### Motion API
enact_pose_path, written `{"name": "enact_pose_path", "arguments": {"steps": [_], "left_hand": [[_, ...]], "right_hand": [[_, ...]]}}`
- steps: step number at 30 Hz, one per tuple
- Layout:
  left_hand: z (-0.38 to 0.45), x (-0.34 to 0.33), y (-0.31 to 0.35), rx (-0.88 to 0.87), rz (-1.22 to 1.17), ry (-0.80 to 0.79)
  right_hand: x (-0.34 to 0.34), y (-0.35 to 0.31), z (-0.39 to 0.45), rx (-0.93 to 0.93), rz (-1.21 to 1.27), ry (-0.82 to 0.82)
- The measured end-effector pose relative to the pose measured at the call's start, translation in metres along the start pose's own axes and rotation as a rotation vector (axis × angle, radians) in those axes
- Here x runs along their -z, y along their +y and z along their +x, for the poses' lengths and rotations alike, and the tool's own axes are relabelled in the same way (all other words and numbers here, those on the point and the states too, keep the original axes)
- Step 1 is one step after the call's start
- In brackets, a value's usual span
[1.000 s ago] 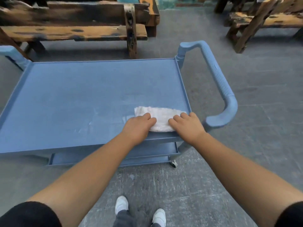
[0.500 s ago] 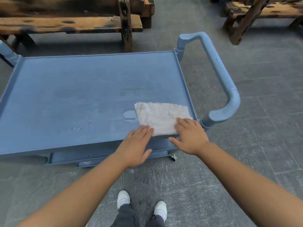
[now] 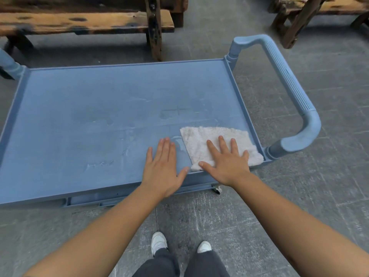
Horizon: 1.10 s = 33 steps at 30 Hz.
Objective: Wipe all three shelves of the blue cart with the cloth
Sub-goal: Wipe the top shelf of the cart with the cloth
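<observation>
The blue cart's top shelf (image 3: 89, 120) fills the middle of the view, with faint wet streaks on it. A white cloth (image 3: 201, 136) lies spread flat at the shelf's near right corner. My right hand (image 3: 227, 160) presses flat on the cloth, fingers spread. My left hand (image 3: 162, 168) lies flat on the bare shelf just left of the cloth, holding nothing. Only the front edge of a lower shelf (image 3: 89, 200) shows under the top one.
The cart's blue handle (image 3: 289, 86) arches off its right end; a second handle post (image 3: 10, 66) shows at the left. A caster (image 3: 217, 189) peeks out below. Wooden benches (image 3: 83, 23) stand behind and at the back right (image 3: 299, 15). My feet (image 3: 159, 242) stand on grey tiles.
The folded cloth has been opened out flat. Both hands went from curled on the cloth to flat and spread; the left hand moved off the cloth onto the shelf.
</observation>
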<state>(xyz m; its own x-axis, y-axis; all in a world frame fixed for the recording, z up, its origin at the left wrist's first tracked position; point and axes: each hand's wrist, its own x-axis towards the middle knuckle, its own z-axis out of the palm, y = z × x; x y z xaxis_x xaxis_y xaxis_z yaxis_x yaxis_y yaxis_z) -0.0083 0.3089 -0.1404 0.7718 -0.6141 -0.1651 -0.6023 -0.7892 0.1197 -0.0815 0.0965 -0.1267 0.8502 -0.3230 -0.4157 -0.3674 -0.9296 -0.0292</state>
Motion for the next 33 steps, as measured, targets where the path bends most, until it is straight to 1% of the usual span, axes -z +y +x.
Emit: {"name": "enact_pose_path", "arguments": {"steps": [2,5,11,16,24,33], "left_hand": [[0.008,0.0,-0.014,0.112,-0.05,-0.038],[0.014,-0.007,-0.025,0.178,-0.106,-0.107],[0.045,-0.011,-0.037,0.175,-0.108,-0.106],[0.046,-0.019,-0.04,0.166,-0.054,-0.131],[0.047,-0.011,-0.037,0.179,-0.027,-0.183],[0.049,-0.008,-0.038,0.184,-0.031,-0.178]], "right_hand": [[-0.001,-0.004,0.004,-0.028,0.003,-0.014],[-0.002,-0.007,0.01,-0.051,0.01,-0.037],[-0.005,-0.006,0.022,-0.062,0.008,-0.037],[-0.006,-0.008,0.024,-0.047,-0.006,-0.043],[-0.001,-0.003,0.036,-0.015,0.005,-0.022],[0.007,-0.001,0.062,0.019,0.027,0.025]]}}
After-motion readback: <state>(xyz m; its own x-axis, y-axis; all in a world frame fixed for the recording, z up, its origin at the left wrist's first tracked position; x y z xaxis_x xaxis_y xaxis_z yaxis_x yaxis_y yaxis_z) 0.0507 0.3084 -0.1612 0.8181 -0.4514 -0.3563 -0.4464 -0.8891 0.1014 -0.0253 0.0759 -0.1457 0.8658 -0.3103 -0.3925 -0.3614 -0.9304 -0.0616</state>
